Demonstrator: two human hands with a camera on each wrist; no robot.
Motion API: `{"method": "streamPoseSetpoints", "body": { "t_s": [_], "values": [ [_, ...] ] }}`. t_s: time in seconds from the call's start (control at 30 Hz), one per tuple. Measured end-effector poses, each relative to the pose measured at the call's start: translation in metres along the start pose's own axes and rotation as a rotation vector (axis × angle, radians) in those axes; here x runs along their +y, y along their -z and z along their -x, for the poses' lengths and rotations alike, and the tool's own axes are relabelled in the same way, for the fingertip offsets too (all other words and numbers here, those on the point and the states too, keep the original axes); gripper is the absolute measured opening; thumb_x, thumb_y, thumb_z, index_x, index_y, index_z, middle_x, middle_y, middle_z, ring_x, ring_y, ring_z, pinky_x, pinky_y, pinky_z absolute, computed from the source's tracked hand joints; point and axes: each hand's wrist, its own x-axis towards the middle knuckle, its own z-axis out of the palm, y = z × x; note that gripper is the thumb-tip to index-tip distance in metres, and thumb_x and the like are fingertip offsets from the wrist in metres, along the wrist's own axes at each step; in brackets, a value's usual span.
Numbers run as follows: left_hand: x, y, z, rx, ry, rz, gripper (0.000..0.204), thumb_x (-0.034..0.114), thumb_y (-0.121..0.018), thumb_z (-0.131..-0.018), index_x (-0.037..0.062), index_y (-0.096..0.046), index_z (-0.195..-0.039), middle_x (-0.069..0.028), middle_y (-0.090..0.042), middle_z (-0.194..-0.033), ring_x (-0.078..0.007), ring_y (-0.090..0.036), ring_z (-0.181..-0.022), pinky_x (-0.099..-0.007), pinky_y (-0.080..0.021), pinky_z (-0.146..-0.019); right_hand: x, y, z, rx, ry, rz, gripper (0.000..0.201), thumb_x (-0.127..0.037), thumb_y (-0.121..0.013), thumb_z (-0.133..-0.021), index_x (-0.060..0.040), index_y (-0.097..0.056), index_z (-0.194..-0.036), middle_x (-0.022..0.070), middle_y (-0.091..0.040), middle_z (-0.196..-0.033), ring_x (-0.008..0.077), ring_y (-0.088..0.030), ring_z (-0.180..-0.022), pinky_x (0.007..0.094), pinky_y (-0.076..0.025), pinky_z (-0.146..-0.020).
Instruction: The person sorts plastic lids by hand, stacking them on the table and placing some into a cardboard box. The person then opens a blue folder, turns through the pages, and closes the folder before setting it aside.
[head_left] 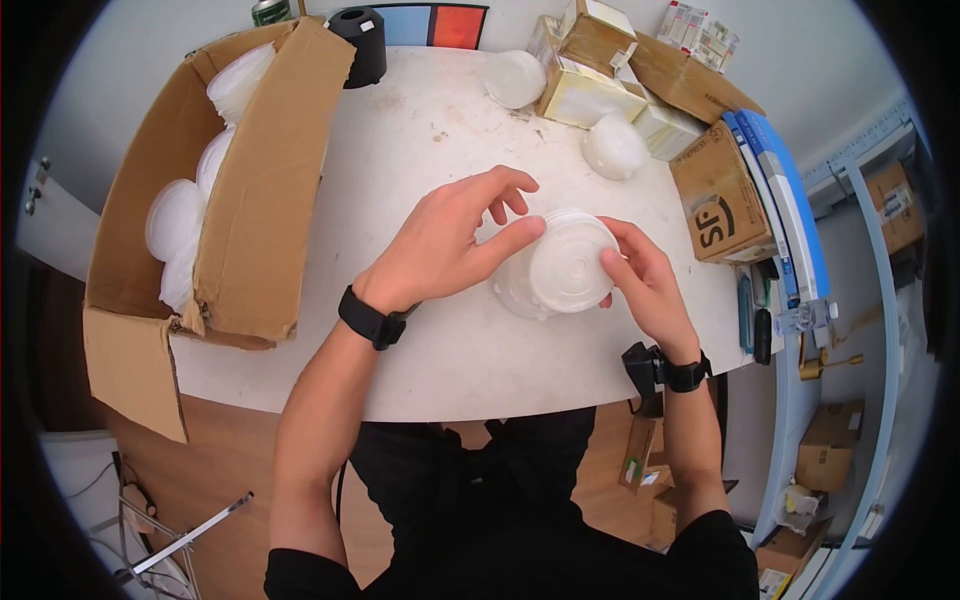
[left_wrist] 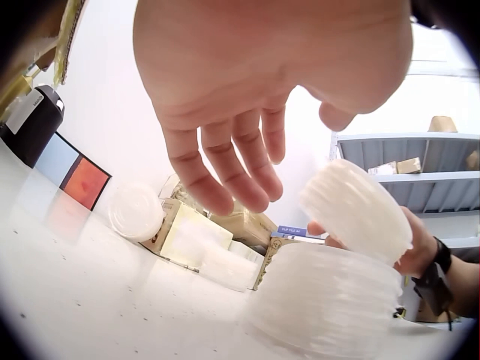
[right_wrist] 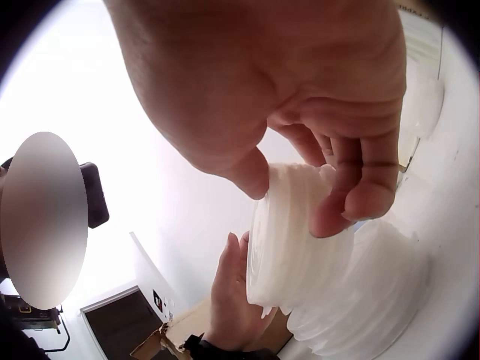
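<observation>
My right hand (head_left: 645, 280) grips a short stack of round, translucent white plastic lids (head_left: 575, 258) by its right edge, thumb on the top face and fingers on the far side. In the left wrist view this held stack (left_wrist: 356, 210) tilts over a second, wider stack of lids (left_wrist: 322, 300) standing on the table. My left hand (head_left: 450, 235) hovers to the left with its fingers loosely bent and nothing in them. Its thumb tip overlaps the lids' rim in the head view, while the left wrist view shows the hand apart from both stacks.
A long cardboard box (head_left: 265, 190) with more white lids (head_left: 175, 220) stands at the left. Two further lid stacks, one at the back (head_left: 515, 80) and one nearer (head_left: 615, 148), sit by several cartons (head_left: 595, 92). An SF box (head_left: 720, 195) and blue binders (head_left: 775, 200) line the right edge.
</observation>
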Motion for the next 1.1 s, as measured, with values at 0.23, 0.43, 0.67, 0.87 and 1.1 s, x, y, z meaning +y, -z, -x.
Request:
{"method": "streamPoseSetpoints", "body": {
  "t_s": [0.23,0.43,0.67,0.87,1.1],
  "values": [
    [-0.003,-0.002,0.001,-0.113,0.041,-0.075,0.038,0.028,-0.066,-0.101,0.0030,-0.066,-0.130,-0.0123,-0.074,-0.109,-0.0231,-0.069,-0.092,-0.0350,-0.054,-0.080,0.010,-0.003,-0.011,0.074,-0.024,0.085,0.042,-0.032,-0.051,-0.112,0.0023,-0.063,-0.133,0.0005,-0.067,-0.090,0.0058,-0.056,-0.071,0.0225,-0.047,-0.062],
    [-0.002,-0.001,0.003,-0.098,0.014,-0.078,0.040,0.032,-0.067,-0.101,0.0032,-0.067,-0.129,-0.0132,-0.074,-0.112,-0.0241,-0.070,-0.093,-0.0356,-0.055,-0.080,0.004,-0.007,-0.008,0.019,-0.044,0.115,0.041,-0.032,-0.050,-0.112,0.0016,-0.065,-0.130,0.0005,-0.067,-0.089,0.0056,-0.057,-0.074,0.0230,-0.048,-0.064],
    [-0.004,-0.002,0.004,-0.138,-0.002,-0.117,0.043,0.034,-0.068,-0.100,0.0001,-0.069,-0.125,-0.0170,-0.075,-0.109,-0.0272,-0.071,-0.093,-0.0380,-0.056,-0.083,0.010,-0.010,-0.013,-0.015,0.015,0.208,0.038,-0.030,-0.052,-0.111,0.0014,-0.065,-0.129,0.0026,-0.063,-0.100,0.0080,-0.060,-0.078,0.0242,-0.049,-0.065],
    [-0.002,-0.003,0.004,-0.156,-0.015,-0.157,0.046,0.037,-0.069,-0.099,-0.0018,-0.070,-0.124,-0.0194,-0.075,-0.108,-0.0299,-0.072,-0.094,-0.0395,-0.057,-0.085,0.019,-0.008,-0.016,0.016,0.059,0.269,0.035,-0.026,-0.053,-0.111,0.0031,-0.064,-0.127,0.0057,-0.061,-0.108,0.0103,-0.061,-0.081,0.0245,-0.049,-0.066],
    [-0.006,-0.002,0.003,-0.207,0.010,-0.164,0.046,0.034,-0.069,-0.097,-0.0036,-0.069,-0.125,-0.0209,-0.075,-0.110,-0.0313,-0.073,-0.096,-0.0400,-0.057,-0.087,0.017,-0.008,-0.013,0.073,0.105,0.298,0.039,-0.021,-0.068,-0.101,-0.0014,-0.060,-0.134,0.0096,-0.061,-0.125,0.0155,-0.062,-0.098,0.0273,-0.050,-0.078]
  ]
}}
